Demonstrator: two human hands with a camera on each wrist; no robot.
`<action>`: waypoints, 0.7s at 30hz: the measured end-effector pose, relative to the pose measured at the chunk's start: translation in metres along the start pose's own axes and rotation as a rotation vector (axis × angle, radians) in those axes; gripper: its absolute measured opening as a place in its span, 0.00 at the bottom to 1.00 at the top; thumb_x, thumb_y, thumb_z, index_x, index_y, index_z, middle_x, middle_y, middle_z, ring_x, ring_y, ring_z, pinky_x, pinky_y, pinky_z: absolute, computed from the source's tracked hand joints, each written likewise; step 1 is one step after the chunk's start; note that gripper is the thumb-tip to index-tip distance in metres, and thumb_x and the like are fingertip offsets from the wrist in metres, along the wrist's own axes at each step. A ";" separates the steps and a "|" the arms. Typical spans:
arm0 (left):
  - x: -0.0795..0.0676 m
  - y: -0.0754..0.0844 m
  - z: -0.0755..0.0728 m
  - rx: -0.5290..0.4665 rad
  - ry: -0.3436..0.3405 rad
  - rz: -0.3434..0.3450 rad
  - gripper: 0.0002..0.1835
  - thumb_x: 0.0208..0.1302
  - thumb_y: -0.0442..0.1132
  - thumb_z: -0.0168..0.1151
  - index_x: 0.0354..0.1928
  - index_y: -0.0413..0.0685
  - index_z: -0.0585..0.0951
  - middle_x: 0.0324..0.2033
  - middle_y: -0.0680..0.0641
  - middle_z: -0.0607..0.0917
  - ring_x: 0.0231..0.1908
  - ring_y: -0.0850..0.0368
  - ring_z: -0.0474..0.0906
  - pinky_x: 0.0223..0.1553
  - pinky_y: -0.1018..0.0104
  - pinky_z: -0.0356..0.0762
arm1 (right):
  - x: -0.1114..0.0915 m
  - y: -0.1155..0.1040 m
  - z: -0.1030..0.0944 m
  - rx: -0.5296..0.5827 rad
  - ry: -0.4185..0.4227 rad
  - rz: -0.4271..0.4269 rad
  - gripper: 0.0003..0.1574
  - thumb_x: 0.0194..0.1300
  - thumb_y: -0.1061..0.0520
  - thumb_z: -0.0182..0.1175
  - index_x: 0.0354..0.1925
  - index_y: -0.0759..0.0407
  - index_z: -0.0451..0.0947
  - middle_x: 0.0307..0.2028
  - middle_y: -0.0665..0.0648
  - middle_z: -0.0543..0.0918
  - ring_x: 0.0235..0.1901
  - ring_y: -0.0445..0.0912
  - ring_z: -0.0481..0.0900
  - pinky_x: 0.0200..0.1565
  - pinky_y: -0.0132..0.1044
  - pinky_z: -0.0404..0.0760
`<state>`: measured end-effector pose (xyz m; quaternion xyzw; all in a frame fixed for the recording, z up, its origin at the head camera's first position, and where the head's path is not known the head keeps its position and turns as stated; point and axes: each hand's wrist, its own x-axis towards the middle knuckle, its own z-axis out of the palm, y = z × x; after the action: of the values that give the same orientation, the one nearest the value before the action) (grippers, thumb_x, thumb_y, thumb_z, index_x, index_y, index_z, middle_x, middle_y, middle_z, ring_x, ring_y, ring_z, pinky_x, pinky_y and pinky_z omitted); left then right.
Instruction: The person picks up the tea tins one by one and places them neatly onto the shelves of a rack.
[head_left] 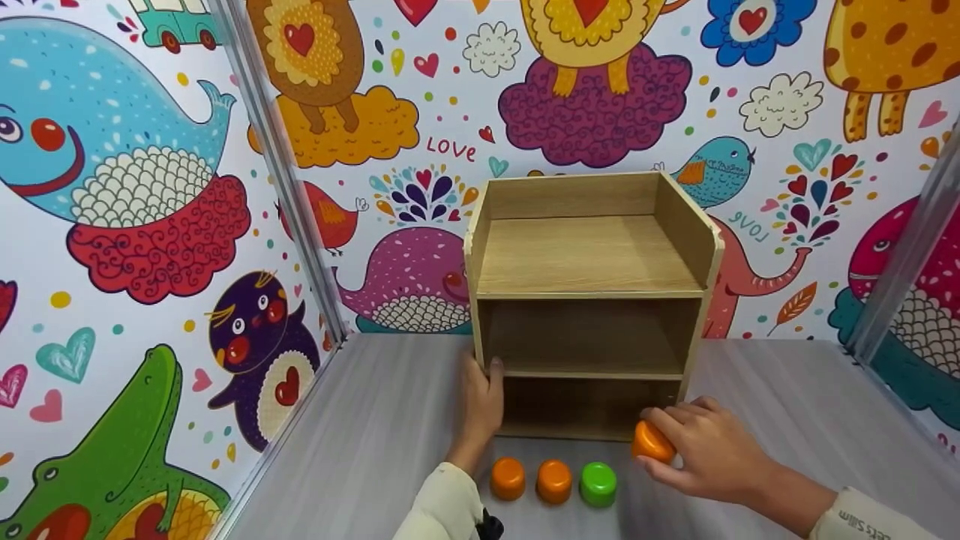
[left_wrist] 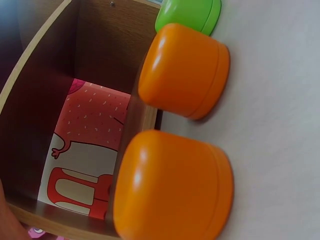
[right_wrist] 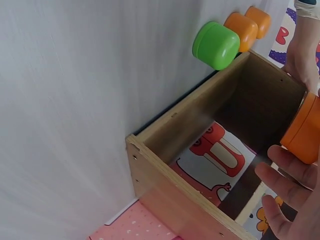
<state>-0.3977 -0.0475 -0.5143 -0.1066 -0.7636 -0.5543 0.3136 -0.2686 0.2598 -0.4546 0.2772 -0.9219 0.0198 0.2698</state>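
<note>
My right hand (head_left: 712,454) grips an orange rounded cup-like piece (head_left: 652,442) in front of the lower right corner of a small wooden shelf (head_left: 592,259). In the right wrist view that orange piece (right_wrist: 306,129) shows at the right edge, fingers (right_wrist: 284,187) beside it. My left hand (head_left: 480,397) rests against the shelf's lower left side, thumb along the front edge. Before the shelf stand two orange pieces (head_left: 508,478) (head_left: 554,481) and a green one (head_left: 598,484) in a row. The left wrist view shows the orange pair (left_wrist: 172,187) close up.
The shelf has an open top tray (head_left: 577,251) and two compartments below, with the patterned wall showing through its open back in the wrist views. Grey tabletop (head_left: 375,420) lies around it. Printed cartoon panels (head_left: 420,90) with metal corner posts enclose the back and sides.
</note>
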 end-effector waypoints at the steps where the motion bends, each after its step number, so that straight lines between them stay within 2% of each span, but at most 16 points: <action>1: 0.000 0.000 0.000 0.002 0.000 0.000 0.21 0.71 0.46 0.48 0.60 0.43 0.63 0.40 0.48 0.72 0.40 0.56 0.67 0.43 0.60 0.65 | 0.001 0.000 -0.002 -0.002 0.003 0.001 0.31 0.51 0.25 0.58 0.44 0.43 0.76 0.27 0.37 0.77 0.28 0.36 0.75 0.38 0.41 0.73; 10: 0.000 -0.002 0.001 0.019 0.005 0.003 0.21 0.71 0.46 0.47 0.61 0.45 0.63 0.41 0.48 0.73 0.40 0.55 0.69 0.43 0.59 0.66 | 0.008 0.001 -0.013 -0.020 -0.014 0.024 0.32 0.51 0.25 0.57 0.44 0.42 0.76 0.28 0.39 0.79 0.30 0.38 0.77 0.40 0.43 0.73; 14: 0.000 -0.002 0.000 0.045 -0.001 -0.019 0.20 0.71 0.47 0.48 0.59 0.45 0.64 0.41 0.49 0.72 0.41 0.55 0.68 0.45 0.59 0.66 | 0.011 0.001 -0.016 -0.016 0.011 0.007 0.31 0.51 0.25 0.58 0.44 0.42 0.75 0.28 0.38 0.78 0.30 0.38 0.77 0.39 0.43 0.73; 21: 0.000 -0.001 -0.001 0.065 0.004 -0.006 0.19 0.71 0.47 0.48 0.56 0.44 0.65 0.37 0.49 0.70 0.39 0.56 0.67 0.42 0.60 0.65 | 0.016 0.004 -0.026 -0.018 0.016 0.006 0.32 0.51 0.25 0.58 0.45 0.43 0.76 0.27 0.39 0.79 0.30 0.38 0.76 0.40 0.43 0.73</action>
<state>-0.3979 -0.0483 -0.5152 -0.0930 -0.7808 -0.5304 0.3169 -0.2693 0.2598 -0.4232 0.2715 -0.9208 0.0144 0.2797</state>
